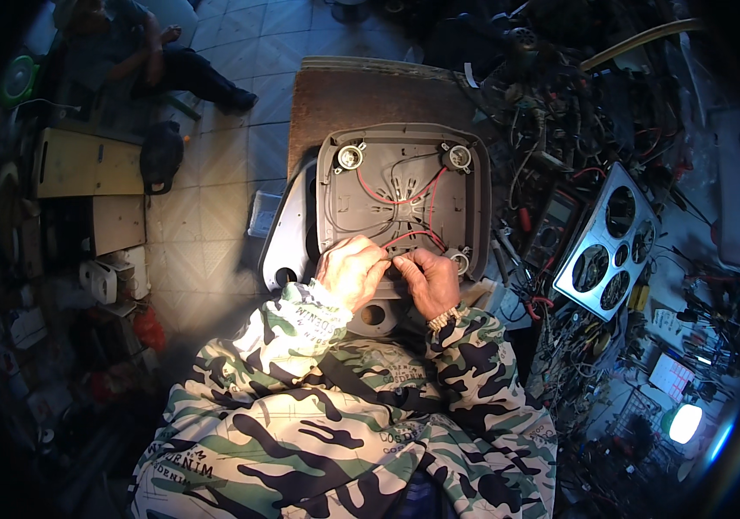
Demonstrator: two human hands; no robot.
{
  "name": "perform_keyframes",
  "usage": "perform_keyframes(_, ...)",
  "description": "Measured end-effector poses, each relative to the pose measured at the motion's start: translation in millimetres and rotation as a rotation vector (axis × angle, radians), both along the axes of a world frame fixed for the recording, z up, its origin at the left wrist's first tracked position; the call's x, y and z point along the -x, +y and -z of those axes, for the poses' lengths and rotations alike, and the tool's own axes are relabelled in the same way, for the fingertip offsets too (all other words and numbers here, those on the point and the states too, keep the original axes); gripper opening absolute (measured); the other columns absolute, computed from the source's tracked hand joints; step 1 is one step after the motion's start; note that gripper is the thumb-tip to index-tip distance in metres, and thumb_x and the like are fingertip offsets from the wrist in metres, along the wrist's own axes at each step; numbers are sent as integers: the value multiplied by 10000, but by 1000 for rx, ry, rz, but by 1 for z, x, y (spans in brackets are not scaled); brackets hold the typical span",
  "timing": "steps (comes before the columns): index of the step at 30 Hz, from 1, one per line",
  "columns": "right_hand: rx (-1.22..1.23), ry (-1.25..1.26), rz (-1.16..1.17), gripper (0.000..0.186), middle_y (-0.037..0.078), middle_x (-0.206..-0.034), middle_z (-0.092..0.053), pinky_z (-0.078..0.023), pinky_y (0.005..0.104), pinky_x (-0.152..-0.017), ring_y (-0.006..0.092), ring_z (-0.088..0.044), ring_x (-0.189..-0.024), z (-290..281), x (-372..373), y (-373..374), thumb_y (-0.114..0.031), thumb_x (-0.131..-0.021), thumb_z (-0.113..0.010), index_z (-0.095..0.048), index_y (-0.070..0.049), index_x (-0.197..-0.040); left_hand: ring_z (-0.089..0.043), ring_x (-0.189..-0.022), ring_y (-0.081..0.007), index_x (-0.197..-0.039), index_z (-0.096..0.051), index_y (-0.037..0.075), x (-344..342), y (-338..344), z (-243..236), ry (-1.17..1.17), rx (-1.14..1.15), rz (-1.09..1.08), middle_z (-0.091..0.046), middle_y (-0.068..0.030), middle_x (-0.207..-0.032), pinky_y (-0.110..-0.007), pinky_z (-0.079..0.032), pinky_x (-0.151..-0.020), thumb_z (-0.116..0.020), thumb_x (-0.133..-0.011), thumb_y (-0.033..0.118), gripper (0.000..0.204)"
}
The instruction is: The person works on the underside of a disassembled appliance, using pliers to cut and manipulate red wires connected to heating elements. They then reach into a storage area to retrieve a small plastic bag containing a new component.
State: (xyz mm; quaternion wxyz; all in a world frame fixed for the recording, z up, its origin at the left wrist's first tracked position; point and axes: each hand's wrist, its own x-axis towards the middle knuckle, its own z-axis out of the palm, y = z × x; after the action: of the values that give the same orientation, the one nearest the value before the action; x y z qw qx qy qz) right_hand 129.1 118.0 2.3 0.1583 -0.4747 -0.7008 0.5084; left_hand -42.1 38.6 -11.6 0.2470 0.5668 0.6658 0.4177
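A shallow grey-brown plastic housing (341, 195) lies open side up in front of me, with round metal-rimmed sockets in its corners. Red wires (372, 192) and dark wires run between the sockets and over the slotted middle. At the housing's near edge, my left hand (352, 270) is closed in a pinch on a thin wire. Close against it, fingertips almost touching, my right hand (430, 278) pinches the wire too. The near right socket (458, 260) shows just beyond the right hand; the near left corner is hidden behind my left hand. The wire's end cannot be made out between the fingers.
Beneath the housing is a brown wooden board (378, 95). A pale metal plate (288, 238) with a hole leans at its left. On the right are a multimeter (551, 227), a silver panel with round openings (570, 275) and heaped cables. A seated person (149, 60) is far left.
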Motion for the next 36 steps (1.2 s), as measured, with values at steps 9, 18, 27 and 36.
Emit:
perform_keyframes(9,-38,-112,-18,385,225,-646,-604,-453,472,-562,387,-622,-584,-4,5,3,-300,-1008,-695,-671,17,-790,-717,-850,-335,-913,-752,14,0,0,-3,17,19,12,-723,-124,-900,-409,-582,-768,-820,-815,44,123)
perform_keyframes(18,-11,-152,3,426,225,-635,-594,-447,475,-564,372,-601,-563,7,5,4,-331,-1019,-687,-674,16,-772,-712,-847,-341,-914,-752,15,0,0,-2,27,21,18,-721,-127,-897,-420,-580,-771,-820,-816,56,126)
perform_keyframes(27,315,72,127,263,35,-679,-672,-458,326,-561,125,-551,-582,4,4,7,-190,-983,-750,-741,36,-850,-714,-857,-342,-921,-753,18,0,-2,0,16,22,-27,-719,-128,-908,-424,-582,-779,-805,-827,56,115)
perform_keyframes(36,403,137,118,186,37,-715,-687,-471,277,-532,84,-582,-587,0,1,7,-107,-966,-742,-745,52,-870,-714,-859,-339,-924,-753,19,-2,-1,-5,15,54,-12,-718,-127,-907,-422,-582,-778,-806,-828,62,118)
